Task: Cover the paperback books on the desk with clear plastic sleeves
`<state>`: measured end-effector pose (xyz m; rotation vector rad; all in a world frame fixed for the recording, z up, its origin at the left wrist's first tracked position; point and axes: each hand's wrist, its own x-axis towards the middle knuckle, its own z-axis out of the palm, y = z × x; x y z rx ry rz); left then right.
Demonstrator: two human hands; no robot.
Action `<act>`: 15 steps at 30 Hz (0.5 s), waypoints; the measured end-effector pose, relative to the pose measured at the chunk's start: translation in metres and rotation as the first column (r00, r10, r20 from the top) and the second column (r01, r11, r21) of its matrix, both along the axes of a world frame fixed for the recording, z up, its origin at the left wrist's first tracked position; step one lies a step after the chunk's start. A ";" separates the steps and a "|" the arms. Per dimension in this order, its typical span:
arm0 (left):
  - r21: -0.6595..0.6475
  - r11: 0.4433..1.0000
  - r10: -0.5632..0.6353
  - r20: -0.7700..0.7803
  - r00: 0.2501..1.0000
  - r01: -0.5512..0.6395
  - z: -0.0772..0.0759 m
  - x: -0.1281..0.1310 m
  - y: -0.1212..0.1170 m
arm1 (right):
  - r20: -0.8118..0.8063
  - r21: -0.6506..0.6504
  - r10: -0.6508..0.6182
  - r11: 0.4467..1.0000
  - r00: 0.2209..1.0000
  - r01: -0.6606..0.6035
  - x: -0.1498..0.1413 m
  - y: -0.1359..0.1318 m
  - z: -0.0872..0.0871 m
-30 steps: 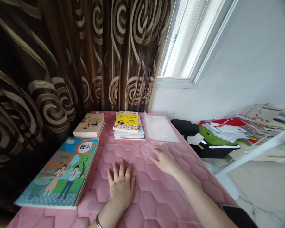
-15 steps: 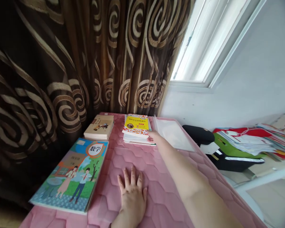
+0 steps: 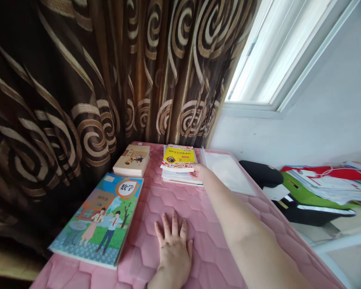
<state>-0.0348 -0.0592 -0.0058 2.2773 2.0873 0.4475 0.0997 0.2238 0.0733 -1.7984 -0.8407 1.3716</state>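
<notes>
My left hand (image 3: 175,253) lies flat on the pink quilted pad (image 3: 164,200), fingers spread and holding nothing. At the far end of the pad, my right hand (image 3: 197,171) reaches out and grips the lower right corner of a yellow book (image 3: 180,157) with an orange-and-white patterned border. Beneath that book is a small stack of white-edged books (image 3: 176,176). Part of my right hand's grip is hidden by its own fingers. A large blue-and-green textbook (image 3: 100,220) rests left of my left hand. Behind it sits a stack of tan-covered books (image 3: 134,159).
Right of the yellow book lies a clear plastic sleeve (image 3: 225,172). Brown curtains with swirls (image 3: 168,80) hang behind the pad, beside a window (image 3: 276,48). Beyond the pad's right edge are a black case (image 3: 260,174), a green folder (image 3: 301,186) and loose papers (image 3: 337,184).
The whole view has shifted slightly, so everything appears a little further right. My right hand stays at the yellow book, and my left hand stays flat on the pad.
</notes>
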 end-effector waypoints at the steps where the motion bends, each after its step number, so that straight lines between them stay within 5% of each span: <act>1: 0.002 1.000 -0.004 0.001 1.000 0.004 0.000 0.000 0.000 | -0.032 -0.007 -0.012 1.000 0.999 0.012 0.000 -0.001 0.001; 9: 0.009 1.000 -0.004 0.004 1.000 0.004 0.003 -0.001 -0.001 | -0.165 0.062 -0.018 0.998 0.986 0.029 -0.009 -0.012 0.006; 15: -0.024 1.000 -0.012 -0.007 1.000 0.012 0.009 -0.001 -0.002 | -0.246 -0.081 0.173 0.977 0.954 -0.198 0.006 -0.068 0.010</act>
